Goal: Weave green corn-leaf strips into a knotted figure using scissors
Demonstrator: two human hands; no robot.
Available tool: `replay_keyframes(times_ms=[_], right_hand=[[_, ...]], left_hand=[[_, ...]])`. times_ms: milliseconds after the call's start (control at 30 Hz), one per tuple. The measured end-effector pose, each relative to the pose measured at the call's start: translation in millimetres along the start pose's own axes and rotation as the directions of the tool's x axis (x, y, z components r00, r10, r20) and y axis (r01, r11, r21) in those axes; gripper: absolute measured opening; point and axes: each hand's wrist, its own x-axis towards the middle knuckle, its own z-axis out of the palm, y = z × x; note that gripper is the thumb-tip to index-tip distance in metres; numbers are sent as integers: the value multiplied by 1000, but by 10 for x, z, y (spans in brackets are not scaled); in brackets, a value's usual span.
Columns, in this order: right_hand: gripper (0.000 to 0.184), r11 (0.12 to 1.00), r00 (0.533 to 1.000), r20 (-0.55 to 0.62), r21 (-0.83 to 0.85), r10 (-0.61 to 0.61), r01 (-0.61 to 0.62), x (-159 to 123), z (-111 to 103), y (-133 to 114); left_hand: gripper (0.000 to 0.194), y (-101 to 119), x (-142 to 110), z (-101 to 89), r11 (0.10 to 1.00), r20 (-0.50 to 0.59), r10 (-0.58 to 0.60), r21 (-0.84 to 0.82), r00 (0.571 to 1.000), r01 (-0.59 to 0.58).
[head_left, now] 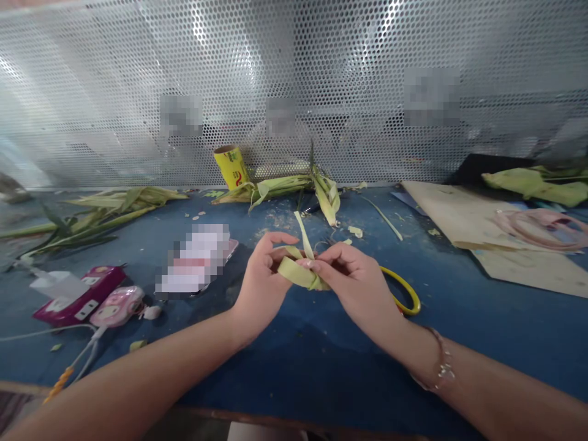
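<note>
Between my two hands is a strip of pale green corn husk (294,272), bent into a loop, with one narrow end sticking up above my fingers. My left hand (266,269) grips the loop's left side, thumb and fingers curled round it. The fingers of my right hand (351,272) pinch the husk on the right, where it looks folded or knotted. Just right of that hand lies a yellow scissors-like handle (408,293), the rest of it hidden behind the hand. Small husk scraps (355,231) lie beyond my fingers.
Corn in husks (280,187) and a yellow tube (231,166) stand along the perforated metal screen (294,79). On the left are a phone (197,260), magenta power strip (82,297), pink case (118,306) and cables. Cardboard (441,214) and pink ribbon (528,229) lie right.
</note>
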Motion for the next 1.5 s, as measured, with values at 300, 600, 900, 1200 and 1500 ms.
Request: replay_keyframes(times_ms=[300, 600, 900, 1200, 1500], right_hand=[[17, 953, 990, 56, 269, 127, -137, -44, 105, 128], [21, 778, 937, 141, 526, 320, -345, 31, 111, 216], [16, 986, 979, 117, 43, -167, 163, 40, -65, 133], [13, 985, 977, 138, 79, -164, 154, 61, -53, 190], [13, 985, 973, 177, -57, -148, 161, 92, -96, 93]], left_hand=[[28, 19, 77, -25, 964, -194, -118, -256, 974, 66], [25, 20, 117, -57, 948, -142, -173, -293, 975, 126], [32, 24, 68, -41, 959, -49, -237, -169, 970, 225], [39, 59, 46, -60, 994, 113, -97, 69, 989, 89], [41, 22, 88, -99, 985, 192, -95, 163, 977, 63]])
